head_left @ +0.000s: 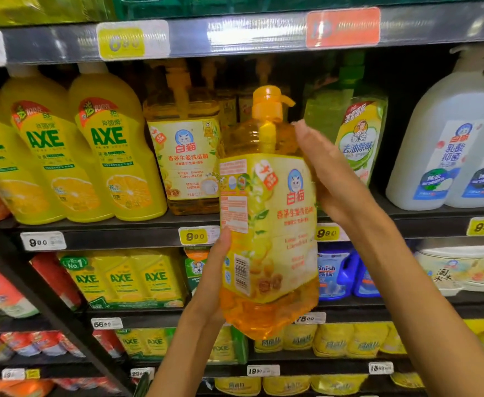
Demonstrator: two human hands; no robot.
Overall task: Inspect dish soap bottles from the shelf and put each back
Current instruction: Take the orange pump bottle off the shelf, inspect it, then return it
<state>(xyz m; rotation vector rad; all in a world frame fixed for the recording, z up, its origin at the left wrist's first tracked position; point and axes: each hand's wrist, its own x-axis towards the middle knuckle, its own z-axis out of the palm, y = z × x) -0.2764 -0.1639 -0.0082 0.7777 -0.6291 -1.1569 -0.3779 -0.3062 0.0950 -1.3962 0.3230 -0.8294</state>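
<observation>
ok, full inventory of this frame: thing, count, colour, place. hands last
held pump bottle: 1, orange, centre, off the shelf
matching pump bottle: 1 in front, orange, behind-left
AXE bottles: 3 visible, yellow, left
green bottle: 1, behind right hand
white jugs: 2, right
AXE multipacks: yellow, lower shelf
blue bottles: 2, lower shelf
price tags: several, shelf edges
left hand: flat against bottle's lower left
right hand: flat against its upper right
</observation>
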